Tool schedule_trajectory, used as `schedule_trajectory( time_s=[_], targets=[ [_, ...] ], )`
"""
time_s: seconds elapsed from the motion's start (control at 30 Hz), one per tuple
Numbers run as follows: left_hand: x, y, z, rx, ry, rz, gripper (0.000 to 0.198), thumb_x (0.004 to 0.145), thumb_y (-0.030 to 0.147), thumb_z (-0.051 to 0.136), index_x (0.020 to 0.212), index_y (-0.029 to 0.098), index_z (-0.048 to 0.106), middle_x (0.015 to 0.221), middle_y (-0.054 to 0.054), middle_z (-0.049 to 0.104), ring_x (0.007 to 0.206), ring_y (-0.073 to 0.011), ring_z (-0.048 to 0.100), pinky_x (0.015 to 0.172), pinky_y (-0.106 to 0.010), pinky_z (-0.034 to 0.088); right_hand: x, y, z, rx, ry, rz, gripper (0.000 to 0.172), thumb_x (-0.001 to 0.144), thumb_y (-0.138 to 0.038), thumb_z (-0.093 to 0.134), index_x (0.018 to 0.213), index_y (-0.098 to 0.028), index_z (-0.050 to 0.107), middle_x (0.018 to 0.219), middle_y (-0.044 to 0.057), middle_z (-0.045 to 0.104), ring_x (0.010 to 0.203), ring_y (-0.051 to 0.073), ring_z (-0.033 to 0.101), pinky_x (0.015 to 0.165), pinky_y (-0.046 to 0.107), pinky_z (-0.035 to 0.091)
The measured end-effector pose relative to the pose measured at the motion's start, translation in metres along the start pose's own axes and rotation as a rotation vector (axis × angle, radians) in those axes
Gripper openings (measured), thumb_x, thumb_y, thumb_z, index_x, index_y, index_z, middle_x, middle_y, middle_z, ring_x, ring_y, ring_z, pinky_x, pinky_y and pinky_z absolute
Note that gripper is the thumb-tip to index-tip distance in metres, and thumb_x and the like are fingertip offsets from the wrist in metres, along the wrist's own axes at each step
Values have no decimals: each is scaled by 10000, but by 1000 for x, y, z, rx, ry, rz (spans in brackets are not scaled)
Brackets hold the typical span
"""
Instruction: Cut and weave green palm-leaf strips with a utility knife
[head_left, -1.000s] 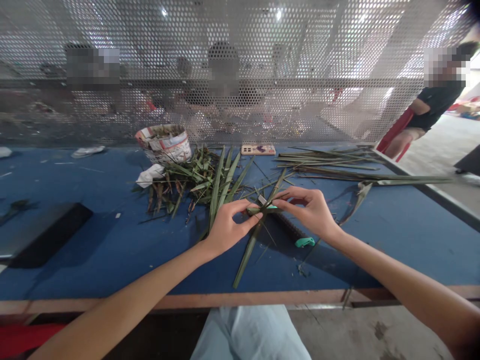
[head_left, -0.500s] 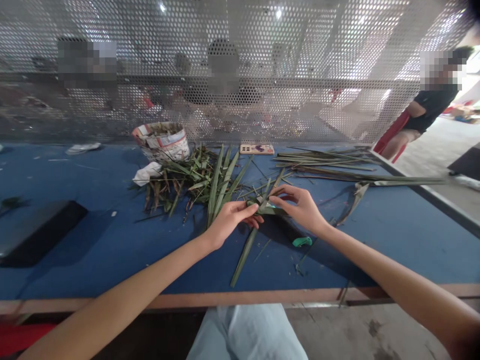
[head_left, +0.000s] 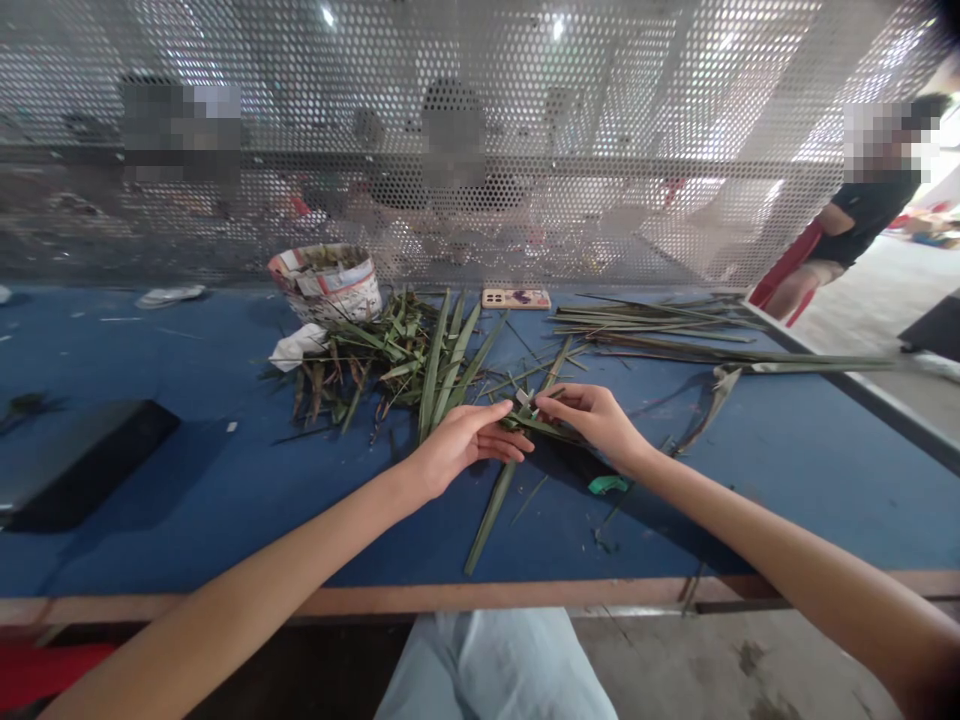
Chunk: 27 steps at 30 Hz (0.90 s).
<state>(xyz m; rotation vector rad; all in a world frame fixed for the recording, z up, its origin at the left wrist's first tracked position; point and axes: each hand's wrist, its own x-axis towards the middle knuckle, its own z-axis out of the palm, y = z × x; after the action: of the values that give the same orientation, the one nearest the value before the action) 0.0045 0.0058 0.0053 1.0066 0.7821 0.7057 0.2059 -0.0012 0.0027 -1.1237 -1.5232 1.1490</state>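
Observation:
Over the middle of the table, my left hand (head_left: 476, 440) holds a small bunch of folded green leaf strips (head_left: 531, 424), loosely between its thumb and its fairly straight fingers. My right hand (head_left: 592, 420) pinches the other side of the same strips, its fingers curled. A small pale grey piece shows among the folds; its kind is unclear. Below the hands, one long leaf strip (head_left: 489, 520) points toward the front edge. Under my right hand lies a dark object with a green end (head_left: 607, 484), partly hidden.
Behind my left hand, a heap of leaf scraps (head_left: 401, 345) lies beside a paper-covered tub (head_left: 326, 280) and crumpled white tissue (head_left: 298, 346). A phone (head_left: 516, 299) rests near the perforated screen (head_left: 600, 220). Long leaves (head_left: 660, 320) lie right; a black box (head_left: 90, 465) sits left.
My left hand's fingers have loosened and straightened around the leaf strips. My right hand has moved slightly down, still pinching. The view has shifted a little.

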Motion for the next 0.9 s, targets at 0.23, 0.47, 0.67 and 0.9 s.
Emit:
schedule_trajectory(
  time_s=[0.23,0.47,0.67,0.9],
  targets=[
    [3,-1,-2,-21,43,-48,348,810,454,629,775,109,656,742,-128,737,617,-167,690,633,-264,558,0,3,1,-55,12,-24,345,752,-469,670,880,-153,725,803,53,724,697,161,643,658,270,497],
    [-4,4,3,114,15,17,370,797,495,623,798,125,619,768,-125,734,653,-183,698,638,-287,560,-1,4,2,-52,43,-39,325,721,-459,698,828,-153,706,730,46,706,611,143,622,554,242,478],
    [-7,6,5,369,99,202,225,714,344,722,796,148,649,773,-41,703,732,-161,679,644,-250,548,-6,-5,3,-140,106,-174,232,741,-400,703,792,-175,722,785,46,718,727,176,646,699,290,500],
    [-1,-3,2,365,97,195,262,682,303,748,857,142,637,731,-36,685,667,-167,687,638,-276,571,-11,-8,8,-253,104,-244,178,784,-358,678,814,-189,723,773,28,711,743,177,639,720,294,476]
  ],
)
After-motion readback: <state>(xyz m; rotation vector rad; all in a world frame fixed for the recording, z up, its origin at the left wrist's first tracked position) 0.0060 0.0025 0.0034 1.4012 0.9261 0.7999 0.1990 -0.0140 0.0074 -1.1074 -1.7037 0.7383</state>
